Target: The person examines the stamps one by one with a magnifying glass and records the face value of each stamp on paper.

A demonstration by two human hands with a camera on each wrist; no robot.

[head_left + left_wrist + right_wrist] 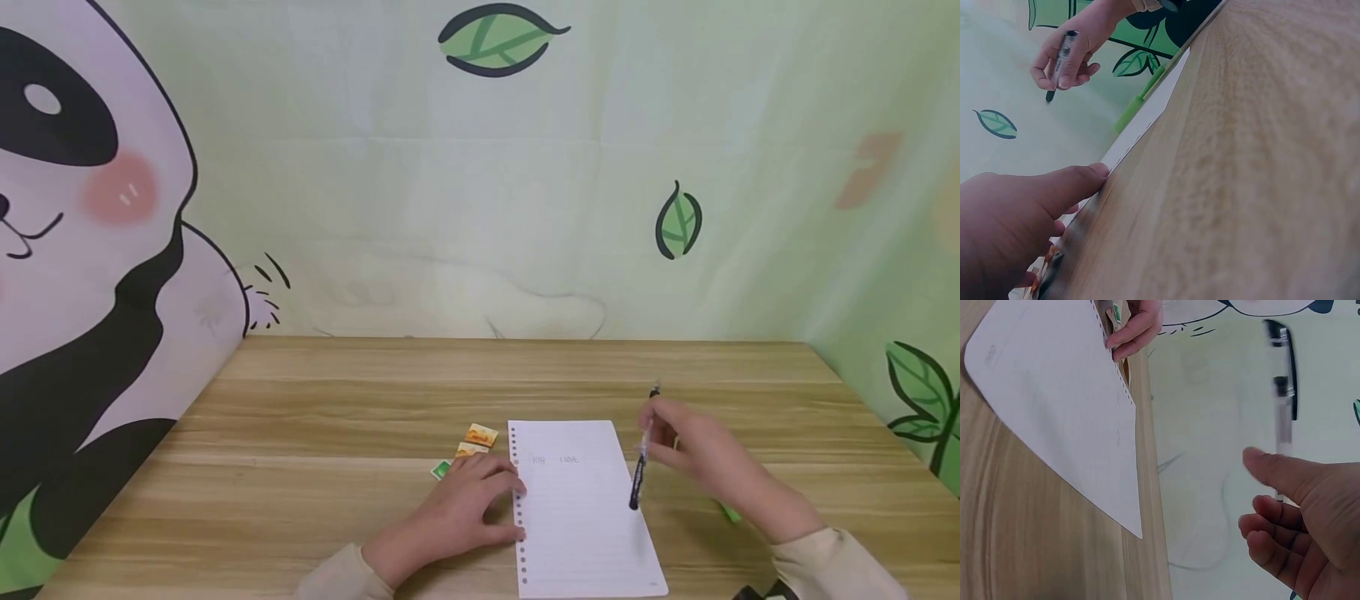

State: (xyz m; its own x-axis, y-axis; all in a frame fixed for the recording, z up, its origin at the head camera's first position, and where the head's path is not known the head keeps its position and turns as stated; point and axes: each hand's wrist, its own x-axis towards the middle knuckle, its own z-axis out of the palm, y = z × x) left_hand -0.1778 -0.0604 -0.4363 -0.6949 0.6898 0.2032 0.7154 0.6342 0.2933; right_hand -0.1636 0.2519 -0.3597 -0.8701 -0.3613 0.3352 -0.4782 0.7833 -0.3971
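Note:
A pen (640,475) with a clear barrel and black ends is pinched in my right hand (693,437), raised over the right edge of a lined loose-leaf sheet (577,533). In the right wrist view, the pen's black clip end (1282,337) stands clear of the thumb. My left hand (468,508) rests at the sheet's punched left edge, with thumb and fingertips touching it. Faint handwriting (555,460) shows near the sheet's top. Beside the left fingers lie small orange-and-yellow pieces (481,434) and a green-and-white piece (441,470), partly covered by the hand.
The sheet lies on a wood-grain table (337,400). Partly hidden by my right forearm, a bright green slim object (729,512) lies on the table; its kind cannot be told. Behind stands a pale green backdrop (390,183) with a printed panda and leaves.

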